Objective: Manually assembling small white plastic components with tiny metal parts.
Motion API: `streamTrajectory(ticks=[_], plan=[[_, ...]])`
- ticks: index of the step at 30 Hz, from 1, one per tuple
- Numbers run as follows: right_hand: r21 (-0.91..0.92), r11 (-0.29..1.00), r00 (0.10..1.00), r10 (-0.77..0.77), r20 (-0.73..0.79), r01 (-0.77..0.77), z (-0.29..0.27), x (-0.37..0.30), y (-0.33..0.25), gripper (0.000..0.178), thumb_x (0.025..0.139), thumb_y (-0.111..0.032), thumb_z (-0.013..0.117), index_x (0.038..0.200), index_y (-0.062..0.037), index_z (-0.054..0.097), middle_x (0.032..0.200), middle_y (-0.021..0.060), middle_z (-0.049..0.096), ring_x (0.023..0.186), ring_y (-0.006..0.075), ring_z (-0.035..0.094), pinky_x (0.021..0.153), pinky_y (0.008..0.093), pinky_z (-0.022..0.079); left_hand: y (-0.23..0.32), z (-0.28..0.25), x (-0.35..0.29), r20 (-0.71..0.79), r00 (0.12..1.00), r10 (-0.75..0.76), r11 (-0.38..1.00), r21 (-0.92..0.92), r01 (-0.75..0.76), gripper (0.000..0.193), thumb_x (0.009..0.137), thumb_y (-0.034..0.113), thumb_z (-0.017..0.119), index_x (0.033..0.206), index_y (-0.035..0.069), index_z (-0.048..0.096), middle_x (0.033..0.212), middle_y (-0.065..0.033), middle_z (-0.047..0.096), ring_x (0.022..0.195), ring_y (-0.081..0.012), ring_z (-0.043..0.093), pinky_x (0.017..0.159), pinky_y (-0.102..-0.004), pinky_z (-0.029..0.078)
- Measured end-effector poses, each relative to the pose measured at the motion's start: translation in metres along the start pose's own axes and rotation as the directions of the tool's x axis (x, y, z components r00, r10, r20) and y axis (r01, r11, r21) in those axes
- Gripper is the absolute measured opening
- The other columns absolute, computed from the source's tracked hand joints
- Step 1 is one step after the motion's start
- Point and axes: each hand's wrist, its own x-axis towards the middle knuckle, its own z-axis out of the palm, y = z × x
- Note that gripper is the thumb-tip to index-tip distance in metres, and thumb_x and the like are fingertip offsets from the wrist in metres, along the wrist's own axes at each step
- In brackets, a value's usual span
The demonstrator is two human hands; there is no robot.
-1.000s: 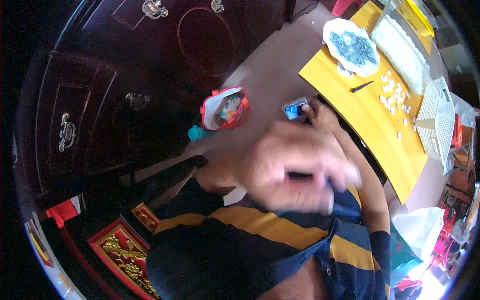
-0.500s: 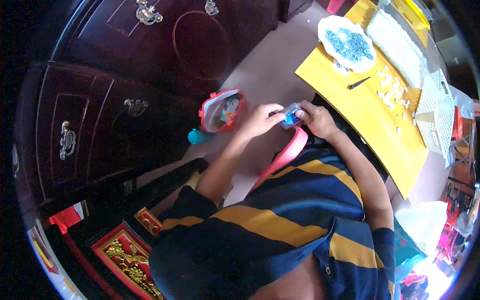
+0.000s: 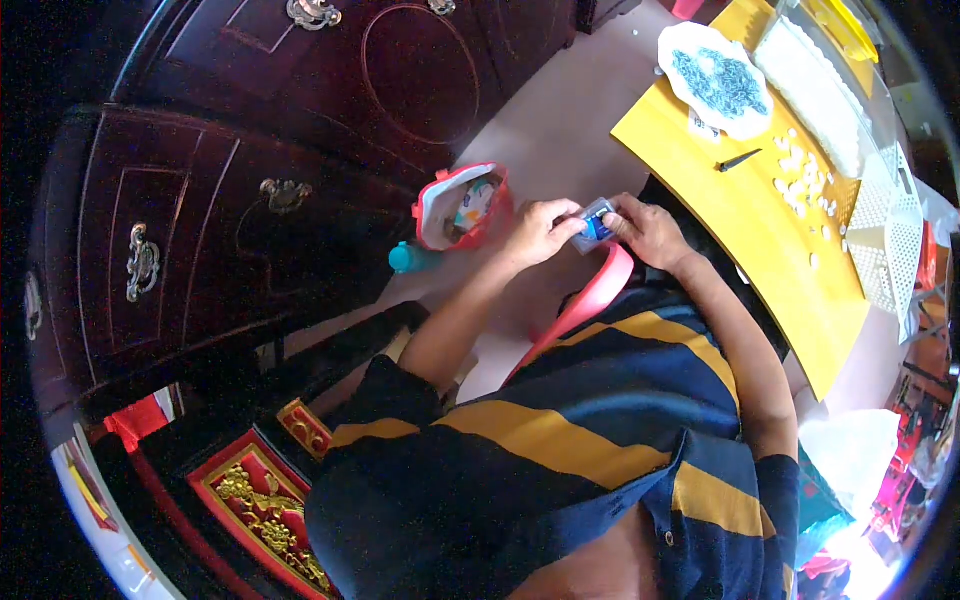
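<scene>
Between my two hands is a small clear plastic box [image 3: 597, 222] with something dark blue in it. My left hand [image 3: 543, 230] grips its left side, thumb pressed on the front. My right hand [image 3: 648, 230] closes on the right side, its thumb over the box face. Just below the box curves a pink band-like rim [image 3: 606, 284], partly hidden by my striped shirt. What the blue content is, I cannot make out.
A yellow table [image 3: 745, 225] at right bears a white scalloped plate [image 3: 677, 45] of dark coiled pieces, a black pen-like tool [image 3: 739, 160] and scattered small white pieces [image 3: 803, 180]. On the floor, left, are a red-edged bag [image 3: 424, 226] and a teal bottle [image 3: 406, 258], beside dark cabinets [image 3: 190, 230].
The whole view has shifted slightly, so the scene sits a little further right. Both hands still hold the box, which now shows more of its blue face.
</scene>
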Motion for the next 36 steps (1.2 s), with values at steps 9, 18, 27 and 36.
streamTrajectory(ticks=[9,18,27,36], plan=[[0.123,0.992,0.997,0.034,-0.075,-0.024,-0.003,-0.002,0.009,0.040,0.094,-0.038,0.056,0.119,-0.0070,0.057,0.107,0.0212,0.066,0.102,0.0366,0.063,0.089,0.0441,0.049,-0.077,-0.079,-0.019,-0.419,0.908,-0.019,0.895,0.397,0.202,0.024,0.085,0.023,0.066,0.102,0.007,0.066,0.089,-0.0203,0.067,0.087,-0.0395,0.065,0.074,-0.0459,0.051],[0.048,0.998,0.999,-0.037,-0.036,0.038,-0.002,-0.005,0.015,0.036,0.090,-0.033,0.060,0.115,-0.0075,0.065,0.107,0.0206,0.066,0.100,0.0359,0.063,0.091,0.0436,0.049,-0.176,-0.113,-0.047,-0.437,0.807,-0.397,0.540,0.600,0.591,0.049,0.088,0.030,0.058,0.136,0.026,0.050,0.103,-0.0210,0.067,0.094,-0.0392,0.065,0.082,-0.0518,0.051],[0.186,0.958,0.975,-0.210,-0.072,0.220,-0.039,-0.044,-0.015,0.029,0.090,-0.019,0.064,0.114,-0.0025,0.061,0.104,0.0151,0.067,0.097,0.0306,0.065,0.086,0.0383,0.050,-0.076,-0.107,-0.015,-0.237,0.971,0.008,0.845,0.521,0.120,0.014,0.087,0.013,0.062,0.087,-0.001,0.067,0.074,-0.0076,0.066,0.067,-0.0152,0.062,0.063,-0.0298,0.049],[0.430,0.846,0.948,-0.261,-0.181,0.315,-0.113,-0.130,-0.009,0.023,0.092,-0.014,0.062,0.111,-0.0008,0.060,0.100,0.0104,0.067,0.093,0.0211,0.064,0.084,0.0326,0.050,0.194,0.014,0.083,0.070,0.948,0.311,0.933,0.165,-0.319,0.015,0.083,-0.002,0.066,0.098,0.001,0.066,0.082,-0.0067,0.067,0.072,-0.0095,0.063,0.064,-0.0230,0.050]])
